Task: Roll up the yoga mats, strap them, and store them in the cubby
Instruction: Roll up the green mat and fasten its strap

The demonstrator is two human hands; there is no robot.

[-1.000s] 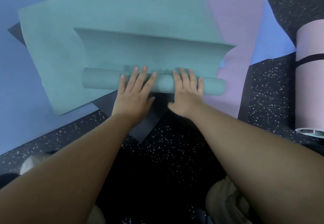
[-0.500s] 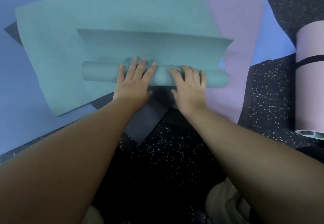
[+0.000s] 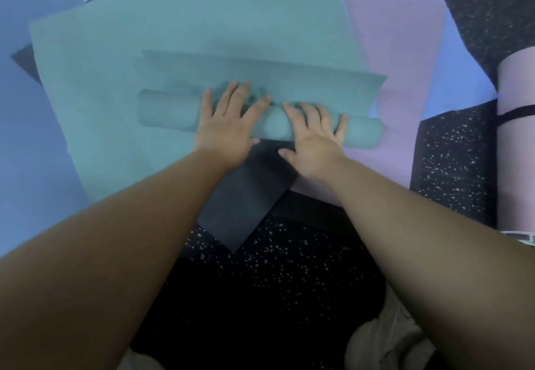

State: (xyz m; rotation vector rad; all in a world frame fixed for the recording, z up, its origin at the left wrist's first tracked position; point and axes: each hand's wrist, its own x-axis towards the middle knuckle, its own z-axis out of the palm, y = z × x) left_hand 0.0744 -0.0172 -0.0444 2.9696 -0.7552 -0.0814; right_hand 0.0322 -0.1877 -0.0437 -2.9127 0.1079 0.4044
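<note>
A teal yoga mat (image 3: 260,80) lies on a pile of flat mats, its near end wound into a thin roll (image 3: 168,111) that runs left to right. My left hand (image 3: 228,126) presses on the roll's middle with straight, spread fingers. Beside it my right hand (image 3: 315,135) presses on the roll's right half the same way. A second teal mat (image 3: 173,30) lies flat under it. A pink mat (image 3: 518,155), rolled and bound with a black strap (image 3: 515,113), lies at the right edge.
Flat mats overlap beneath: a lavender-blue one (image 3: 31,138) at left, a pink one (image 3: 399,59) at right, a dark grey corner (image 3: 240,204) near me. Black speckled rubber floor (image 3: 275,277) lies in front. My knees (image 3: 385,340) show at the bottom.
Both hands have pushed the teal roll away from me, so the unrolled teal strip beyond it is shorter. More of the dark grey mat shows behind the roll.
</note>
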